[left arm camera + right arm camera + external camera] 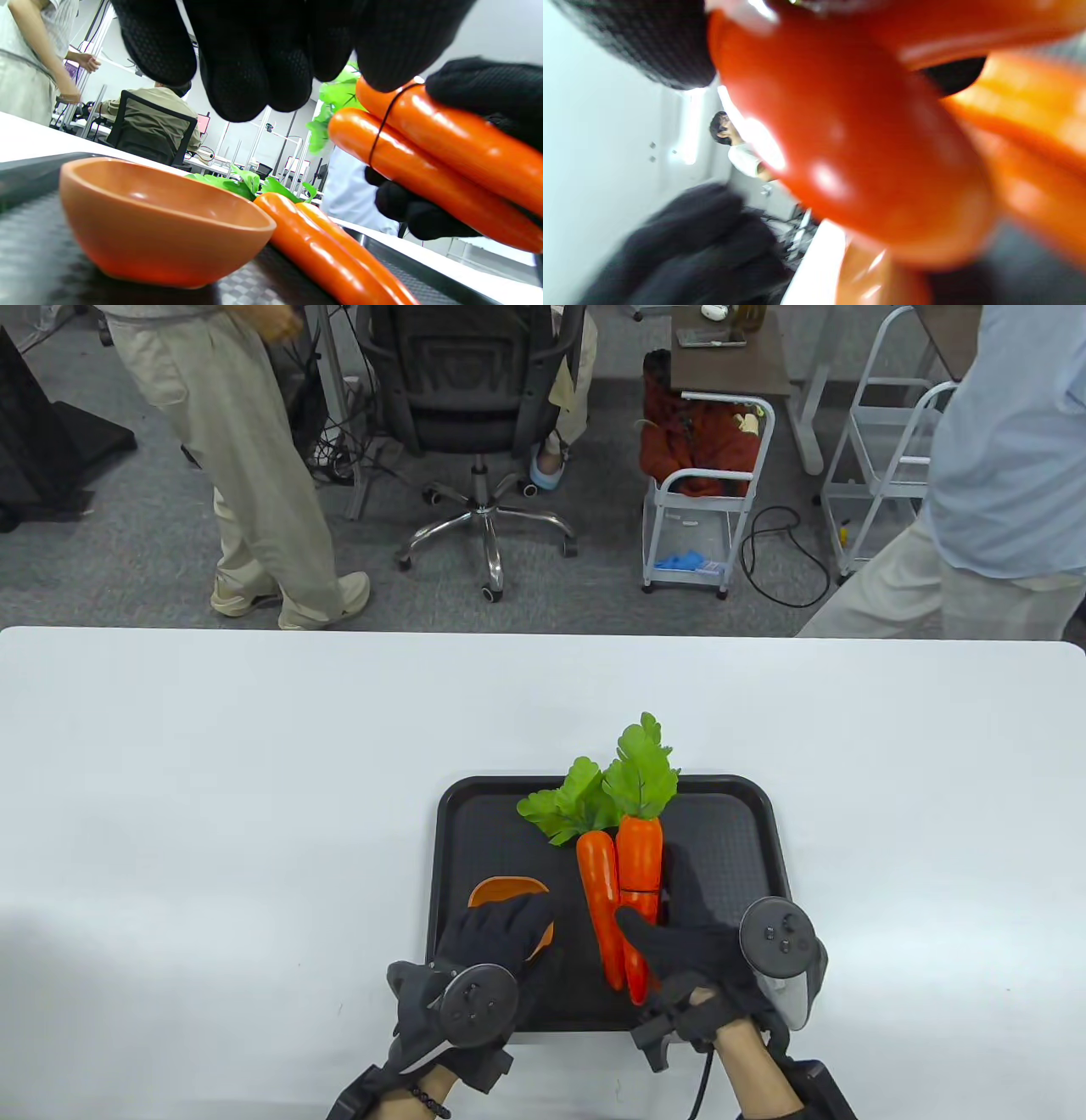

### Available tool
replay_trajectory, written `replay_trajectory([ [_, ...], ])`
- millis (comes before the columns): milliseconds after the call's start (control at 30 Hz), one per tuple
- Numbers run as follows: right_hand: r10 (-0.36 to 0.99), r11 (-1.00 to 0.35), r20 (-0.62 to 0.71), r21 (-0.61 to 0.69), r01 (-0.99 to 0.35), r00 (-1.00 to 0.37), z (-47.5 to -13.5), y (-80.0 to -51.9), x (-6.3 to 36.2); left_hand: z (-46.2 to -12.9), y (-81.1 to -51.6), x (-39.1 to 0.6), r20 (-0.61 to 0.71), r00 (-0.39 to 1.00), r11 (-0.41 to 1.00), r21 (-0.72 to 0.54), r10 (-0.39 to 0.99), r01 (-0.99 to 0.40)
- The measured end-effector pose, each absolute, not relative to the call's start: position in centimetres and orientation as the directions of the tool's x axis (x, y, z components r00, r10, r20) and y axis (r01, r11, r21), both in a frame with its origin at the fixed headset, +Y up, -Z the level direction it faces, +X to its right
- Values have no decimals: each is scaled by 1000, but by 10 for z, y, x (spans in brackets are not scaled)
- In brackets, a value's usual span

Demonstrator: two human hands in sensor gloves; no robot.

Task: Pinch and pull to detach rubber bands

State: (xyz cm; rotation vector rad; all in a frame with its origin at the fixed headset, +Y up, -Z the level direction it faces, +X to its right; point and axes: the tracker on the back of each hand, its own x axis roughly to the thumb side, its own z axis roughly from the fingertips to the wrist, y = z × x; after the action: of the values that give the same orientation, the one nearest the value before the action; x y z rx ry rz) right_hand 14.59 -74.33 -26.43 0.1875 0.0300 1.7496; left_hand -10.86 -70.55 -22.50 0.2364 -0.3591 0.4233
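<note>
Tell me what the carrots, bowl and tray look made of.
Carrots: glossy moulded plastic by their sharp highlights; leaves look like fabric or plastic. Bowl: smooth orange, satin sheen, plastic or glazed ceramic, cannot tell. Tray: black, matte, textured surface, likely plastic. Rubber band: thin, dark, apparently elastic.

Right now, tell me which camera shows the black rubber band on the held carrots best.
The left wrist view: the rubber band reads as a thin black loop around the two carrots that the right hand grips. The table view shows only a dark line across one carrot. The right wrist view is blurred orange; no band visible.
</note>
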Motion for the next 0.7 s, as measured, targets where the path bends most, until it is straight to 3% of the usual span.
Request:
replay_trajectory([
  [333,984,169,-9,397,-902,180,-254,-758,102,-223,-704,-111,414,774,817,114,479,-565],
  [700,962,263,-59,454,-852,266,-252,-764,96,-218,-701,-108,457,774,807,180,438,-563],
])
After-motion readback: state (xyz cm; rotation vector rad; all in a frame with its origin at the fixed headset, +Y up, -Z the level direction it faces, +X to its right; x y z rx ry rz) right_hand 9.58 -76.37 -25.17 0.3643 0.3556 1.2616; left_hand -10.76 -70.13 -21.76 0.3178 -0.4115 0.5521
